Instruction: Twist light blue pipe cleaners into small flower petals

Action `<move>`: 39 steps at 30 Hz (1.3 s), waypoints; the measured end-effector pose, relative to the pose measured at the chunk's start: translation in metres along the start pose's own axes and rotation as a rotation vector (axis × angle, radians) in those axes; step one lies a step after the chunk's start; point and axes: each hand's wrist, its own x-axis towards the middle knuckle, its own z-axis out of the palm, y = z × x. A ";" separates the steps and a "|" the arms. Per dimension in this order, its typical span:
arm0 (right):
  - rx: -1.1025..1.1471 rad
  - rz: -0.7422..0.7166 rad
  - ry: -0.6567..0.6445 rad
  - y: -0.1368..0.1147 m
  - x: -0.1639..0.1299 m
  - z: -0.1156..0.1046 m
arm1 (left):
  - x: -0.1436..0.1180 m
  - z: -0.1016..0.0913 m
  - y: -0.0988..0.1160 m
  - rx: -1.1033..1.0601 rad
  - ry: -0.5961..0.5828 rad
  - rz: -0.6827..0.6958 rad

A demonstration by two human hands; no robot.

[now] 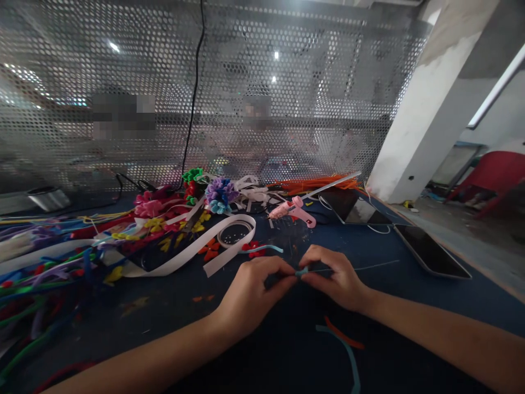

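My left hand and my right hand meet over the dark blue table. Between their fingertips is a small light blue pipe cleaner piece, pinched from both sides. A thin, straight wire runs out to the right past my right hand; its inner end is partly hidden by the fingers. Below the hands lie a curved light blue pipe cleaner and a short orange pipe cleaner. Beyond my left hand another light blue pipe cleaner lies by a red flower.
A pink glue gun with a long glue stick lies ahead. White ribbon curls at left beside heaped colourful pipe cleaners and flowers. Dark-screened devices lie right. A perforated metal panel rises behind the table.
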 end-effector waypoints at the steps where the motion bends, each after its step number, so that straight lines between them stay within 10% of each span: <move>1: 0.018 0.017 0.003 0.000 0.000 0.000 | 0.001 -0.001 0.001 0.021 0.022 0.019; 9: 0.069 0.026 0.135 -0.003 0.000 0.002 | 0.003 -0.004 0.008 0.042 0.104 0.036; 21: 0.070 -0.037 0.081 -0.006 -0.001 -0.001 | 0.004 0.008 0.003 -0.718 -0.309 -0.395; 39: -0.109 -0.188 0.047 -0.014 0.000 -0.001 | -0.004 -0.001 0.005 0.238 -0.176 0.204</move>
